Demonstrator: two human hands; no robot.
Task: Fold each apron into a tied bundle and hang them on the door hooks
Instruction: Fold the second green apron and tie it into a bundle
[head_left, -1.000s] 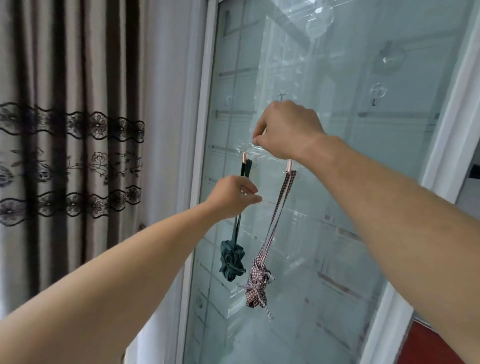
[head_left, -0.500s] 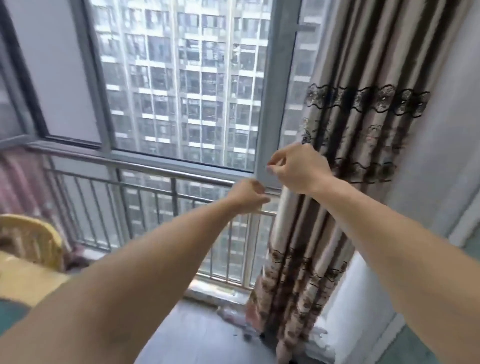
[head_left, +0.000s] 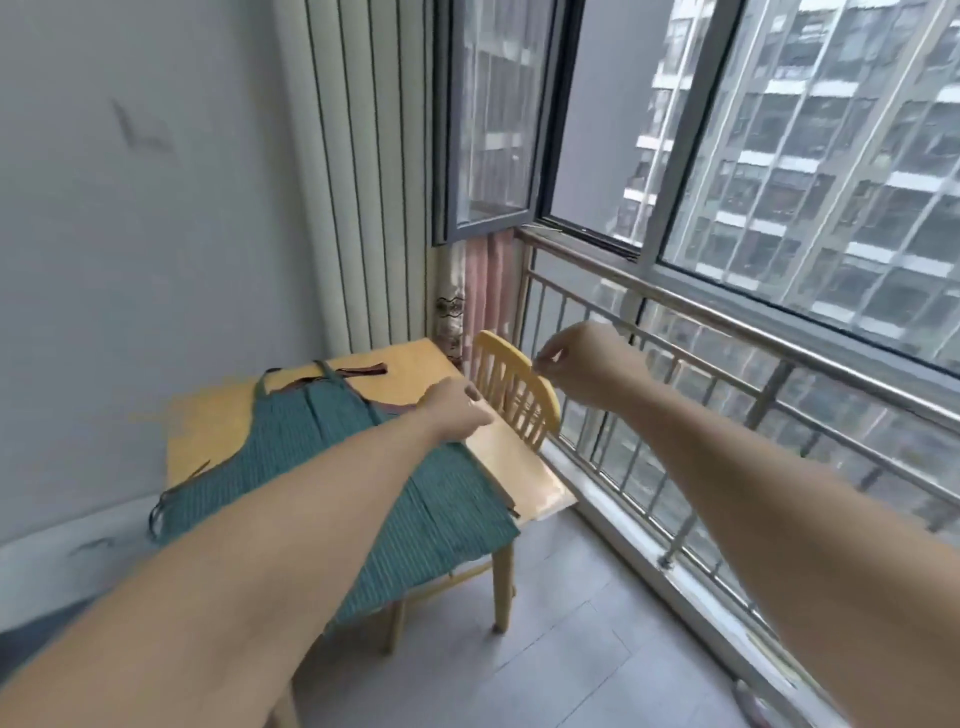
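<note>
A green striped apron (head_left: 332, 467) lies spread flat on the wooden table (head_left: 524, 473), its lower edge hanging over the near side. Dark red straps of another apron (head_left: 363, 371) show from under its top. My left hand (head_left: 457, 410) hovers above the apron's right edge with loosely curled fingers and holds nothing. Higher and to the right, my right hand (head_left: 587, 364) is in the air in front of the chair back, thumb and fingers loosely bent, also empty. The door and its hooks are out of view.
A yellow wooden chair (head_left: 514, 395) stands behind the table against the metal balcony railing (head_left: 727, 395). A grey wall is on the left, with a pleated curtain (head_left: 363, 171) in the corner and an open window (head_left: 493, 119) above. Grey floor tiles run along the railing.
My view has swung left from the glass door with the two hung bundles, past the curtain and window, to the table. Both hands have let go of the hook and strap and are empty.
</note>
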